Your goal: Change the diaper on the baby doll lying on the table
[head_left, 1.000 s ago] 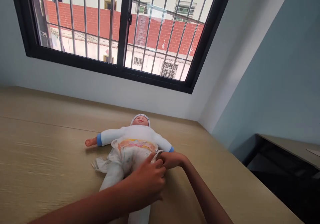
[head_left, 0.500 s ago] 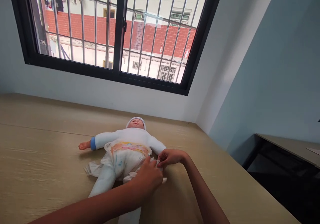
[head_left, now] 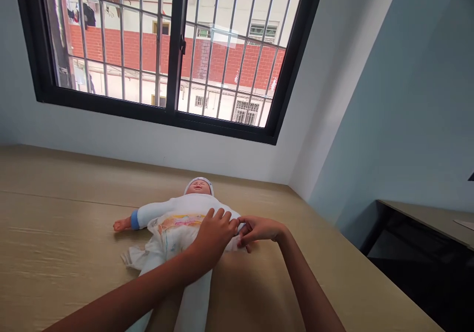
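Note:
A baby doll (head_left: 196,203) in white clothes and a white cap lies on its back on the wooden table, head toward the window. Around its hips is a white diaper (head_left: 174,236) with a coloured waistband; one loose side spreads out at the left. My left hand (head_left: 215,233) lies over the right part of the diaper front, fingers bent against it. Close beside it, my right hand (head_left: 259,231) is closed at the diaper's right edge, thumb and forefinger pinching part of it. The doll's arm on that side is mostly hidden.
The wooden table (head_left: 66,263) reaches back to the wall under a barred window (head_left: 172,65). At the right stands a second, dark-framed table (head_left: 425,223) with a pale flat item on it.
My left hand has moved up and slightly left onto the diaper front. My right hand has shifted slightly right. The diaper's right side has moved up, showing more of the doll's leg.

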Demonstrator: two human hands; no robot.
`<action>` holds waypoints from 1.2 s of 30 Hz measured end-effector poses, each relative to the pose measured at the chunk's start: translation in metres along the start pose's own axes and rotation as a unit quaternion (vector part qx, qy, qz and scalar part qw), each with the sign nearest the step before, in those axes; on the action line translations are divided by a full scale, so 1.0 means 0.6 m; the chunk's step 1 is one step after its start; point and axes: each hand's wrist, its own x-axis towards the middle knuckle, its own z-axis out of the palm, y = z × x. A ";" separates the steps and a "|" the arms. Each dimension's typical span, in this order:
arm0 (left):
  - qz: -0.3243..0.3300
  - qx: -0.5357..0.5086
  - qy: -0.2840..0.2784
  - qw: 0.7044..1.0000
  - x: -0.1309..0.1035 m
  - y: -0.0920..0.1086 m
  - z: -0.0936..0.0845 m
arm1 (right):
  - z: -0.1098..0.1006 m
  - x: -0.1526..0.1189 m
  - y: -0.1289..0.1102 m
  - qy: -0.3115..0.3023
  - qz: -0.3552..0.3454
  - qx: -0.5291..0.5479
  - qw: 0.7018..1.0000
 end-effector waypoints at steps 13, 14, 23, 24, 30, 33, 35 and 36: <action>0.079 -0.052 -0.031 0.995 -0.061 -0.016 0.029 | 0.008 0.006 -0.012 -0.016 -0.040 0.045 0.998; 0.075 -0.045 -0.024 0.996 -0.061 -0.018 0.030 | 0.009 0.005 -0.014 -0.016 -0.044 0.046 0.998; 0.126 -0.022 0.085 0.988 -0.077 -0.017 -0.012 | 0.010 0.004 -0.022 0.000 -0.038 0.042 0.998; 0.141 -0.018 0.094 0.985 -0.077 -0.017 -0.007 | 0.011 0.003 -0.025 0.000 -0.042 0.041 0.998; 0.148 0.002 0.059 0.987 -0.071 -0.017 0.041 | 0.018 0.003 -0.031 0.002 -0.048 0.036 0.998; 0.134 0.012 0.067 0.989 -0.070 -0.014 0.043 | 0.020 0.006 -0.029 0.017 -0.061 0.040 0.997; 0.127 0.030 0.083 0.988 -0.071 -0.008 0.033 | 0.022 0.008 -0.030 0.034 -0.075 0.048 0.995; 0.122 0.036 0.091 0.988 -0.071 -0.004 0.027 | 0.024 0.008 -0.031 0.044 -0.082 0.052 0.994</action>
